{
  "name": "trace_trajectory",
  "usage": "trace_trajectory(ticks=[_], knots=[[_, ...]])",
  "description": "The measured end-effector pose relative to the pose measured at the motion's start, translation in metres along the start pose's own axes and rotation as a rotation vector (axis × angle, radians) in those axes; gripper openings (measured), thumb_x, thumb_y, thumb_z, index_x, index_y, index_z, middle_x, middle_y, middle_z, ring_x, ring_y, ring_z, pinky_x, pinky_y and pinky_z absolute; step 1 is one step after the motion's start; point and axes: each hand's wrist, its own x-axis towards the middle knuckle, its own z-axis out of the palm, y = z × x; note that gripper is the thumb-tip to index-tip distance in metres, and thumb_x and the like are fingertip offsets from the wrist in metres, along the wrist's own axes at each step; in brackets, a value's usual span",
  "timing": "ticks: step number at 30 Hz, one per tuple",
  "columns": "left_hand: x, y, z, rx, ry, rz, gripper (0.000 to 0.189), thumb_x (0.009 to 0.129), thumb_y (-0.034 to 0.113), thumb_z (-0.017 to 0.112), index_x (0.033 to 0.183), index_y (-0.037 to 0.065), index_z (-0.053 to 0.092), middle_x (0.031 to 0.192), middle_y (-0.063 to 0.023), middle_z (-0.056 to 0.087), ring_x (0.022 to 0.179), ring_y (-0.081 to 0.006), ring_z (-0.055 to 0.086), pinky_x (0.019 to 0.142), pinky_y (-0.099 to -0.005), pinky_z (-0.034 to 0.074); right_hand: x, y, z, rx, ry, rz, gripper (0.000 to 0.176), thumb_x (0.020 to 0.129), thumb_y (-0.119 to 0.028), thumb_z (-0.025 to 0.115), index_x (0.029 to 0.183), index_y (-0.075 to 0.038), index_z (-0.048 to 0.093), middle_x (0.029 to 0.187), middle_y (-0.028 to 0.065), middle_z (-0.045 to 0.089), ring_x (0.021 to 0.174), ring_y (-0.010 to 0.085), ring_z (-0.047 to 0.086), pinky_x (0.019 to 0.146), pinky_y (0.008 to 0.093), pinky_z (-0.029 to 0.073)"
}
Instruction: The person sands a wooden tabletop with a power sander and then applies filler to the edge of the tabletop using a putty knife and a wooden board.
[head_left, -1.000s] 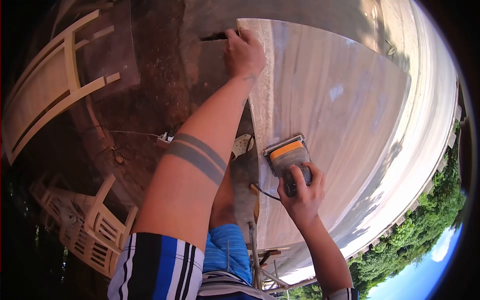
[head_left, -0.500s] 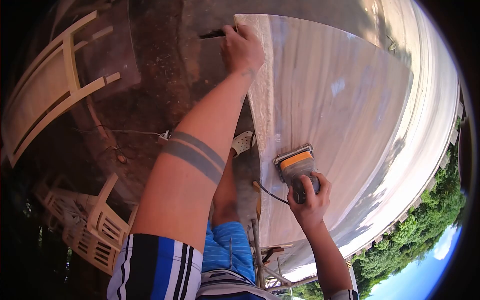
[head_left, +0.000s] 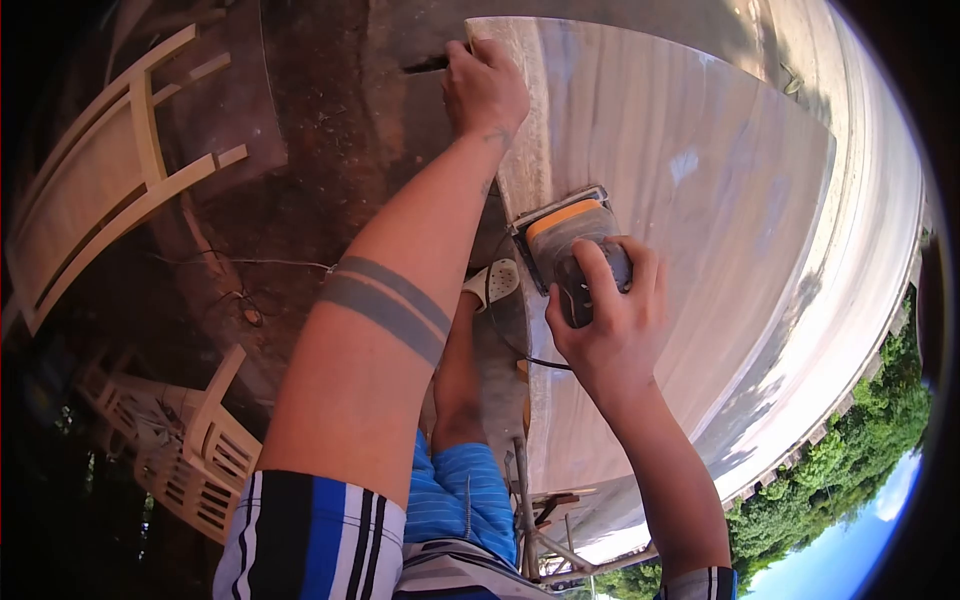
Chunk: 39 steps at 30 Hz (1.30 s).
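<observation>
I see streaky, pale-brown board [head_left: 690, 180] with a rough left edge. My right hand [head_left: 615, 310] has its fingers wrapped around the orange-banded sander [head_left: 575, 250], flat near that edge; my left fingers [head_left: 480, 60] seem to pinch the far corner. Slatted plastic chair [head_left: 205, 450], dark floor lie left.

Sander [head_left: 560, 243] on board [head_left: 690, 200], near left edge; shoe [head_left: 492, 284] left of board; chair [head_left: 212, 445] farther left.
</observation>
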Motion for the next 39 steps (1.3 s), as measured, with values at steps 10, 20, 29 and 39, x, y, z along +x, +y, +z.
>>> trace_trajectory(ticks=[10, 20, 29, 39], knots=[[-0.001, -0.002, 0.003, -0.023, -0.010, -0.030, 0.041, 0.100, 0.035, 0.038, 0.104, -0.003, 0.052, 0.098, -0.0309, 0.066, 0.097, -0.0498, 0.062, 0.087, -0.0549, 0.048, -0.069, 0.022, -0.007, -0.066, -0.042, 0.045, 0.054, 0.061, -0.011, 0.082, 0.111, -0.021, 0.066, 0.115, 0.0120, 0.058, 0.094, 0.0339, 0.059, 0.069, 0.0399, 0.054], [0.000, 0.000, 0.002, 0.011, 0.021, -0.007, 0.041, 0.099, 0.035, 0.040, 0.104, -0.003, 0.054, 0.097, -0.0314, 0.066, 0.098, -0.0502, 0.062, 0.088, -0.0546, 0.048, 0.068, 0.003, -0.003, -0.023, 0.098, 0.002, 0.052, 0.067, -0.012, 0.080, 0.115, -0.020, 0.061, 0.114, 0.0145, 0.054, 0.099, 0.0357, 0.057, 0.075, 0.0440, 0.053], [0.002, -0.002, 0.004, -0.081, -0.001, -0.027, 0.040, 0.100, 0.034, 0.041, 0.103, -0.004, 0.052, 0.099, -0.0303, 0.065, 0.096, -0.0483, 0.062, 0.085, -0.0535, 0.048, -0.080, 0.026, -0.007, -0.057, -0.048, 0.079, 0.046, 0.065, -0.012, 0.081, 0.108, -0.017, 0.066, 0.113, 0.0150, 0.057, 0.096, 0.0364, 0.058, 0.074, 0.0436, 0.054], [0.002, -0.001, 0.003, -0.050, 0.005, -0.036, 0.037, 0.100, 0.033, 0.042, 0.103, -0.003, 0.052, 0.097, -0.0287, 0.066, 0.094, -0.0477, 0.062, 0.084, -0.0532, 0.049, 0.052, 0.008, -0.009, -0.059, 0.065, 0.042, 0.051, 0.067, -0.012, 0.080, 0.114, -0.018, 0.062, 0.114, 0.0145, 0.055, 0.100, 0.0359, 0.058, 0.072, 0.0425, 0.054]])
